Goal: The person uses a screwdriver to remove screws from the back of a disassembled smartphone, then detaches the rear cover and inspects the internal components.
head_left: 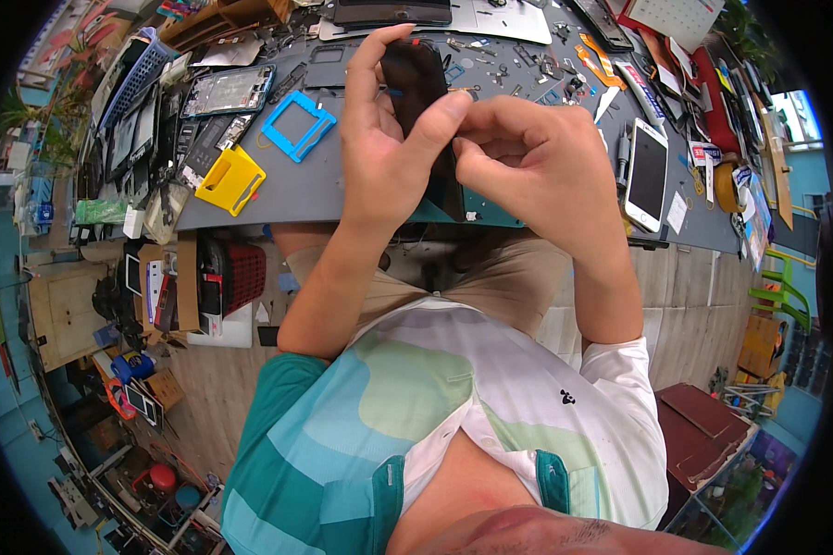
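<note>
A dark smartphone (415,79) stands tilted above the near edge of the table, gripped in my left hand (379,153). The thumb of that hand lies across the phone's side, and its fingers wrap behind. My right hand (537,162) meets the phone's right edge with thumb and forefinger pinched together. Whatever sits in that pinch, if anything, is too small to make out. Left of the phone lie a blue plastic frame (298,126) and a yellow plastic holder (230,180). A white phone (646,176) with a black screen rests right of my right hand.
An opened phone body (228,92) lies at the left among loose parts. Small parts and orange flex cables (600,61) are scattered over the grey table (250,211). A blue basket (141,76) stands far left, a tape roll (727,188) far right. Below are a cardboard box (187,277) and red basket (244,275).
</note>
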Tool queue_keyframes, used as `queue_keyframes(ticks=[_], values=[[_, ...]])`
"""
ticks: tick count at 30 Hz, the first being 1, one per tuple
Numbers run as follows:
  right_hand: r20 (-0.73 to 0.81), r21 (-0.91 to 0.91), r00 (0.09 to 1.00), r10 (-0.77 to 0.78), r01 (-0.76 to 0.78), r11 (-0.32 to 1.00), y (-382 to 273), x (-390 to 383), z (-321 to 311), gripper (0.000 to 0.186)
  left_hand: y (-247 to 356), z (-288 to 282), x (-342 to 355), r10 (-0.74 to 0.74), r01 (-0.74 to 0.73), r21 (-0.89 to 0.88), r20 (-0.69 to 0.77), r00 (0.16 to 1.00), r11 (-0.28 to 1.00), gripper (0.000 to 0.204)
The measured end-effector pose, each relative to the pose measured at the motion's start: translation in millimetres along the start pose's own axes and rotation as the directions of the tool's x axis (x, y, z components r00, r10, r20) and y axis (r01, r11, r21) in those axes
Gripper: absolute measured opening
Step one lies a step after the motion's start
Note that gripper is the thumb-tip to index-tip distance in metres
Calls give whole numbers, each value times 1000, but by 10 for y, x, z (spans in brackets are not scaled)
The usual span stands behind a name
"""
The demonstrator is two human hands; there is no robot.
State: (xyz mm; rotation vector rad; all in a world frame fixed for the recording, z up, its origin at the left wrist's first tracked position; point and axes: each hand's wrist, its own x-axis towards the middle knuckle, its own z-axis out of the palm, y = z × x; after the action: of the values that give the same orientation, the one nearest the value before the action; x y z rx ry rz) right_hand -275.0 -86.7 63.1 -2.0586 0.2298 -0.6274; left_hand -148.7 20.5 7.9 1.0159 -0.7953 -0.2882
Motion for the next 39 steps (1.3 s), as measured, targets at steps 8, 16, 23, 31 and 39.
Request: queue_keyframes(ticks=[8,16,23,31,39], values=[[82,116,996,46,-56,992,58,-37,55,40,-150,-56,60,-63,60,-30,-93,994,998,64],[113,135,993,15,-31,990,124,-203,143,66,-196,-53,58,-99,86,-80,-181,978,993,60],[145,173,984,99,-124,977,97,-295,166,78,-183,-64,77,-148,118,-146,-213,966,982,58],[85,136,996,23,-34,990,159,-368,251,80,-240,-77,87,-202,142,-252,-231,952,957,57],[-81,57,968,-237,242,969,445,-419,388,78,-269,-102,105,-237,174,-262,-233,943,949,57]])
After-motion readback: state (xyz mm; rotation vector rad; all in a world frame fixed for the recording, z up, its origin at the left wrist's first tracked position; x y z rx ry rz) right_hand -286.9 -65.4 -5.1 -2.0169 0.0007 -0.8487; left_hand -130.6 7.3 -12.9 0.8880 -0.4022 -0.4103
